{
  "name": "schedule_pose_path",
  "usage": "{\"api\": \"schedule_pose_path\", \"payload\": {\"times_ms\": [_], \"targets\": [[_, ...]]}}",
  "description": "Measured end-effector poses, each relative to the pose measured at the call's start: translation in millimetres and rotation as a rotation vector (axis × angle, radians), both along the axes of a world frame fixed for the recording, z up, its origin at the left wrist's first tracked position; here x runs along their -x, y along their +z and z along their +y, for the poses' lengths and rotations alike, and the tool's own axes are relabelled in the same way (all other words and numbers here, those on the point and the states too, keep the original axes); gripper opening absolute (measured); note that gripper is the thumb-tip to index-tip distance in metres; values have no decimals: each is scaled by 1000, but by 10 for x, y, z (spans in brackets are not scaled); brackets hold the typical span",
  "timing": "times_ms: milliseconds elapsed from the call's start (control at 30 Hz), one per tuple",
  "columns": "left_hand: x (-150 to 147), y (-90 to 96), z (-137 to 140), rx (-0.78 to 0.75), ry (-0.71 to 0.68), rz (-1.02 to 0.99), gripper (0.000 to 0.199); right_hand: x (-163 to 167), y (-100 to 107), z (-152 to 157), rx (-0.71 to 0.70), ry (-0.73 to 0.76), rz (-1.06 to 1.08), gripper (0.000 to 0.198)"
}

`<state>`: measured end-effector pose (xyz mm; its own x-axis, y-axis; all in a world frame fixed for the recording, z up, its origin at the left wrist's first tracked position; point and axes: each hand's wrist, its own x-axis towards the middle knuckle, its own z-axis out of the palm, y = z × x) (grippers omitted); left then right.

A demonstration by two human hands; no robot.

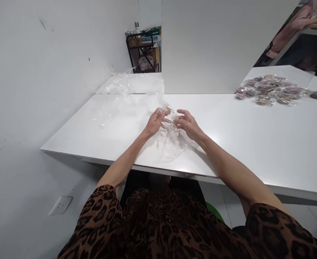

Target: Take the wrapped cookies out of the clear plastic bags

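Observation:
Over the white table, my left hand (155,121) is closed in a pinch on a clear plastic bag (166,108). Pinkish, slender items (167,121) show beside its fingertips; their kind is too small to make out. Just to the right is my right hand (188,124), with its fingers curved and apart, the tips close to the plastic. Whether they touch it is hard to see. Below and between both hands lies crinkled clear plastic (172,145) with small pinkish and brownish bits in it.
On the white table (99,138), a loose heap of clear plastic bags (120,84) lies at the back left. Several wrapped pinkish and brown items (272,88) are piled at the back right. A grey panel (201,46) rises behind the table. Beyond stands a black shelf cart (139,46); another person's sleeve (288,30) appears top right.

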<state>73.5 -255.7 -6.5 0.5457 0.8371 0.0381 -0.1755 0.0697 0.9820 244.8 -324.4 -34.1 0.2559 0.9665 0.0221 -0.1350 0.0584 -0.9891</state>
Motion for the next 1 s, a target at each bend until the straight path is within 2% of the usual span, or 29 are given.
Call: {"api": "schedule_pose_path", "payload": {"times_ms": [167,300,400,467,600,700,833,1000], "targets": [[55,234,37,-7,52,-39,21,-142,34,60,106,-40,236,46],[64,402,12,44,56,-54,20,-183,-8,74,167,-47,213,42],[26,459,-23,89,46,-62,22,-155,11,59,133,-65,191,36],[-12,491,-44,87,40,-55,24,-125,57,36,98,-15,203,31],[-93,604,-92,26,37,-26,26,-81,132,-15,81,112,139,40],[-142,720,-129,15,41,-51,27,-76,103,-15,72,132,47,50],[-173,888,-144,12,88,-109,26,-105,22,40,105,60,14,47],[-171,1117,-93,-72,126,-200,31,-171,23,89,179,-145,20,46]]}}
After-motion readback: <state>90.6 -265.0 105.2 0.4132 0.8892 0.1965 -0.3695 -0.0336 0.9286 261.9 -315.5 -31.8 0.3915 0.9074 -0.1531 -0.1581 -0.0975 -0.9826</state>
